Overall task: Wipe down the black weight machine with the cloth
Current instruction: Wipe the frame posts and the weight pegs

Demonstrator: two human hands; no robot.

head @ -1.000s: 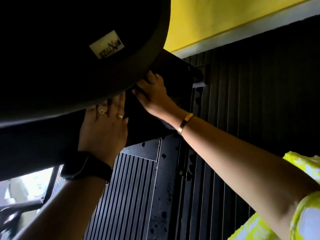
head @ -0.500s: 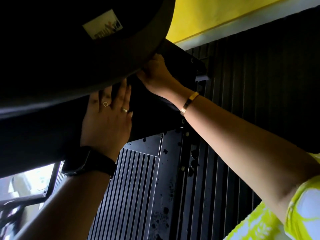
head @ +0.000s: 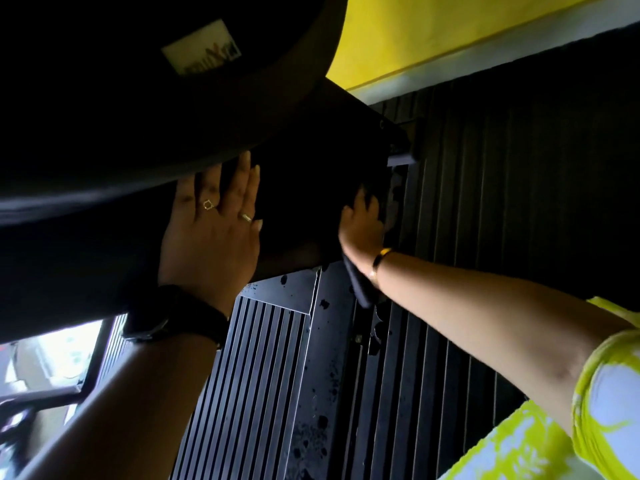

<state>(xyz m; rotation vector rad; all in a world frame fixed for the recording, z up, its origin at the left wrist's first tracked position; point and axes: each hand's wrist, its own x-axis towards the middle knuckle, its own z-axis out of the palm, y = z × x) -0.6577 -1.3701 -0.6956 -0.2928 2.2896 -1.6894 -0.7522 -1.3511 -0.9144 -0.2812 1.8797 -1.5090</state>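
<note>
Hands both up on black weight machine (head: 311, 181), dim light. Left hand (head: 211, 230) at 9 o'clock of dark panel: laid flat, fingers straight and together, holding nothing; two rings, dark watch (head: 173, 317) on wrist. Right hand (head: 362, 226) at panel's 3 o'clock edge, fingers bent onto it, dark cloth (head: 358, 285) under the palm and trailing toward 6 o'clock past a gold bracelet (head: 379, 261). Whether fingers pinch the cloth: cannot tell. Yellow wall (head: 433, 36) at 12 o'clock.
</note>
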